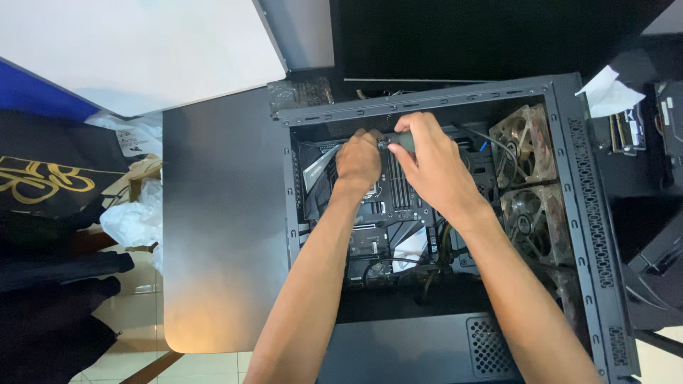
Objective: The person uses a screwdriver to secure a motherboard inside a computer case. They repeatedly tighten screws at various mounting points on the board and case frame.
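Nearest the camera, both forearms reach over the black shroud of the open computer case (594, 235). Deeper in, over the motherboard (384, 213), the left hand (358, 162) curls shut, though on what I cannot tell. The right hand (430, 160) pinches a small dark tool (400, 140) at the board's far edge. Two fans (526, 181) sit right.

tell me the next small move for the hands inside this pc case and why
Probably keep the left hand steadying while the right hand eases the small dark part down: both hands meet at it above the motherboard, near the case top edge.
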